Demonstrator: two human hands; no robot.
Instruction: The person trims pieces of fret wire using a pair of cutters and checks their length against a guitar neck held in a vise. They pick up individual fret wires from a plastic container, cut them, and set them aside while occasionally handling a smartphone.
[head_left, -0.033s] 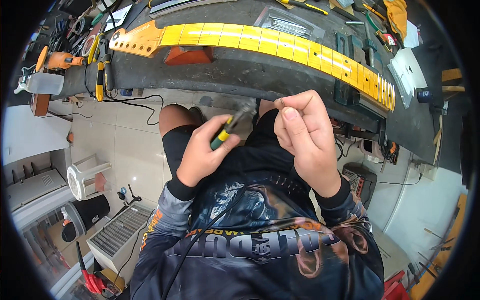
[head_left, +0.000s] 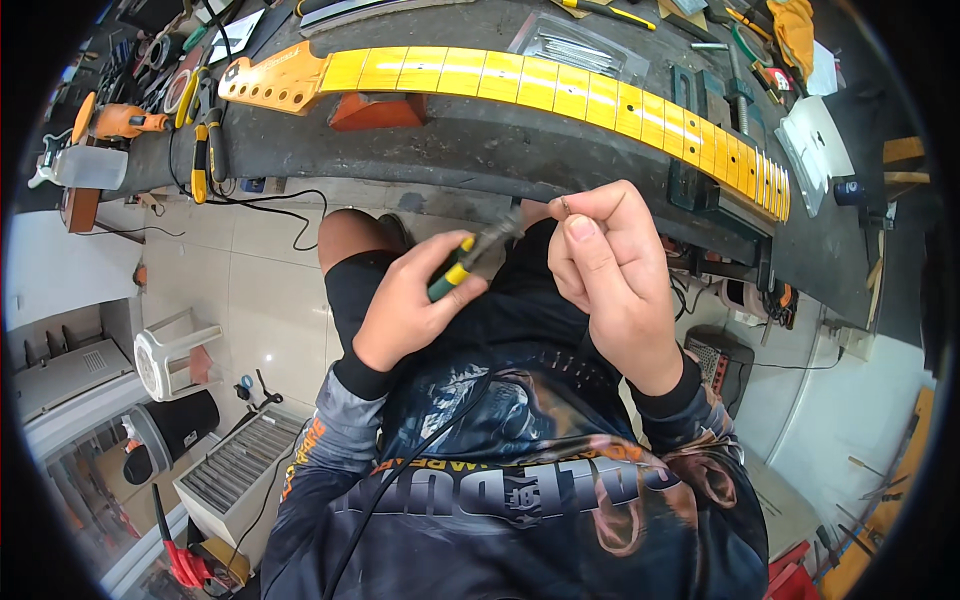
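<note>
Holding both hands in the centre of the frame, above the lap and below the counter edge. Left hand point(head_left: 415, 300) is clenched round the green-and-yellow handles of a pair of cutters point(head_left: 470, 255), dark nose pointing up-right toward the other hand. Right hand point(head_left: 615, 270) pinches a short bit of thin metal wire point(head_left: 565, 207) between thumb and forefinger tips; the other fingers are curled in. Wire and cutter nose are near each other, but I cannot tell if they touch.

My read for doing this well:
- brace wrists together or against the body so the nose meets the wire square
- grip the wire close to the work point; the piece is tiny and easy to flick away
- squeeze slowly and keep the offcut trapped under the fingertip

Further up, the dark counter point(head_left: 520, 150) runs across the upper frame. A yellow maple guitar neck point(head_left: 560, 90) lies on it fretboard up, headstock at upper left, heel at upper right, resting on an orange block point(head_left: 375, 110). A clear packet of metal strips point(head_left: 575, 45) sits just behind the neck. Yellow-handled pliers point(head_left: 205, 145) lie at the upper left edge, an orange drill point(head_left: 120, 122) beyond.
</note>
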